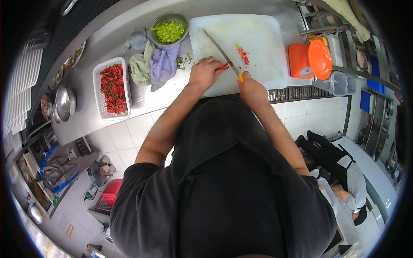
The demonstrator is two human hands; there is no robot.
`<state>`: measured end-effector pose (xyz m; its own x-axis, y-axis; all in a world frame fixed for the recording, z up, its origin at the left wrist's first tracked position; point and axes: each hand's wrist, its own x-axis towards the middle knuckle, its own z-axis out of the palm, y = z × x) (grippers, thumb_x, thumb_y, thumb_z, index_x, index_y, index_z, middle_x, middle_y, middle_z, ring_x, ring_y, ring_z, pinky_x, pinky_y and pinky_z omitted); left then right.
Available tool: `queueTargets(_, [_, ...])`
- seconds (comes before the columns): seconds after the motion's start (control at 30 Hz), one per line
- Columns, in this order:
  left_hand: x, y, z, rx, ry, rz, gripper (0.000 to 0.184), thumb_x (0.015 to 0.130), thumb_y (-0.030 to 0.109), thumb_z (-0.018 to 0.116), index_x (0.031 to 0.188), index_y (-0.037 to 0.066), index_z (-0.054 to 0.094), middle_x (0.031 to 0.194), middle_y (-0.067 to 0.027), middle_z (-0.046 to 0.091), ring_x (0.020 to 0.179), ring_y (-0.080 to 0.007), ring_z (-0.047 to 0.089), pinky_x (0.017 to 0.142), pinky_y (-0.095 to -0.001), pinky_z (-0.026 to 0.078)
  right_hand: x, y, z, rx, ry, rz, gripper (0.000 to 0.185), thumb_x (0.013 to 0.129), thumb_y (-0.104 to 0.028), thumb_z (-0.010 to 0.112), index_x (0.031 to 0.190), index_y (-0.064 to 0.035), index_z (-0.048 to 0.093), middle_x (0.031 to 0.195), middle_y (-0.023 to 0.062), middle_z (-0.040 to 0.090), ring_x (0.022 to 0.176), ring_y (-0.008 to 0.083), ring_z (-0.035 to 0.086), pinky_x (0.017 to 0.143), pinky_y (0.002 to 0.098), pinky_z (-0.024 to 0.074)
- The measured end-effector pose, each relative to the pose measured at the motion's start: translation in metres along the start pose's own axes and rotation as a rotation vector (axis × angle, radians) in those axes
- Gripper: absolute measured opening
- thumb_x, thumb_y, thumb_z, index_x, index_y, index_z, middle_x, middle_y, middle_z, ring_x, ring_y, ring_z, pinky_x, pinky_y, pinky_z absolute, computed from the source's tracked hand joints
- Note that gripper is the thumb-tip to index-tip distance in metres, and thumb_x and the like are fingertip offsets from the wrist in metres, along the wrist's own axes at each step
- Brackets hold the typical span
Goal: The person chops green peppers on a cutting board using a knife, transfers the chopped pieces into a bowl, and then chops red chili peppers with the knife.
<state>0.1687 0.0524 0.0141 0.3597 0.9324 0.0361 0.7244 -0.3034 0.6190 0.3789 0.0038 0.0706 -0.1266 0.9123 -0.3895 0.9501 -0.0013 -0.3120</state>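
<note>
My left hand (205,74) is closed around red chilies (223,67), whose ends stick out toward the knife on the white cutting board (266,51). My right hand (253,91) grips the yellow handle of a long knife (218,47); its blade points up and left across the board, beside the chilies. Chopped red chili pieces (244,56), with a few green bits, lie to the right of the blade. Green stem scraps (185,61) lie at the board's left edge. A metal bowl (186,22) of chopped green pieces stands beyond them.
A white basket (97,88) of whole red chilies stands left on the metal counter. Crumpled purple (163,64) and green (141,69) cloths lie between basket and board. An orange scale (300,61) stands right of the board. Another person (335,163) is at the lower right.
</note>
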Motion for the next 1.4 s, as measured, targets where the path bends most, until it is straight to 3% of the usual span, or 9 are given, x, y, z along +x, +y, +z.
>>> queueTargets(0.23, [0.013, 0.004, -0.008, 0.035, -0.146, -0.024, 0.018, 0.087, 0.018, 0.074, 0.104, 0.015, 0.076, 0.1, -0.007, 0.069, 0.096, -0.0312, 0.069, 0.086, -0.0433, 0.056, 0.016, -0.004, 0.002, -0.018, 0.035, -0.073, 0.03, 0.104, -0.028, 0.055, 0.114, -0.0003, 0.05, 0.086, 0.0231, 0.072, 0.08, 0.0416, 0.073, 0.07, 0.0527, 0.0574])
queueTargets(0.33, [0.018, 0.004, -0.009, 0.044, -0.159, -0.035, 0.018, 0.088, 0.019, 0.073, 0.106, 0.015, 0.075, 0.101, -0.0077, 0.069, 0.095, -0.0322, 0.069, 0.084, -0.0444, 0.057, 0.009, -0.006, -0.007, -0.014, -0.052, -0.013, 0.03, 0.104, -0.027, 0.055, 0.114, 0.0008, 0.05, 0.085, 0.0222, 0.073, 0.081, 0.0406, 0.073, 0.071, 0.0523, 0.0578])
queueTargets(0.53, [0.015, 0.01, -0.007, 0.07, -0.225, -0.081, 0.02, 0.089, 0.019, 0.071, 0.109, 0.017, 0.074, 0.104, -0.0081, 0.068, 0.096, -0.0329, 0.069, 0.085, -0.0452, 0.057, 0.012, -0.005, 0.006, 0.038, 0.028, -0.069, 0.032, 0.104, -0.027, 0.054, 0.116, 0.0015, 0.049, 0.086, 0.023, 0.072, 0.083, 0.0416, 0.073, 0.073, 0.053, 0.0575])
queueTargets(0.63, [0.023, 0.005, -0.011, 0.075, -0.227, -0.053, 0.021, 0.09, 0.02, 0.071, 0.11, 0.017, 0.073, 0.105, -0.0083, 0.067, 0.096, -0.0328, 0.069, 0.084, -0.0451, 0.057, 0.006, -0.009, -0.003, 0.051, -0.041, -0.011, 0.031, 0.104, -0.027, 0.054, 0.115, 0.0014, 0.049, 0.086, 0.0239, 0.072, 0.083, 0.0417, 0.073, 0.073, 0.053, 0.0573])
queueTargets(0.83, [0.016, 0.006, -0.009, 0.058, -0.226, -0.051, 0.021, 0.09, 0.021, 0.071, 0.111, 0.017, 0.073, 0.103, -0.0086, 0.067, 0.096, -0.0324, 0.069, 0.084, -0.045, 0.057, 0.014, -0.002, 0.014, 0.054, 0.047, -0.078, 0.037, 0.103, -0.027, 0.055, 0.124, 0.0028, 0.047, 0.08, 0.024, 0.071, 0.077, 0.0442, 0.071, 0.068, 0.0545, 0.0565])
queueTargets(1.4, [0.016, -0.001, -0.002, 0.034, -0.148, -0.043, 0.022, 0.091, 0.026, 0.073, 0.112, 0.016, 0.074, 0.099, -0.0107, 0.069, 0.089, -0.0341, 0.07, 0.08, -0.0453, 0.058, 0.006, -0.015, 0.003, 0.04, -0.069, 0.001, 0.043, 0.104, -0.029, 0.053, 0.128, 0.0054, 0.046, 0.089, 0.0255, 0.072, 0.084, 0.0444, 0.072, 0.076, 0.0542, 0.0571])
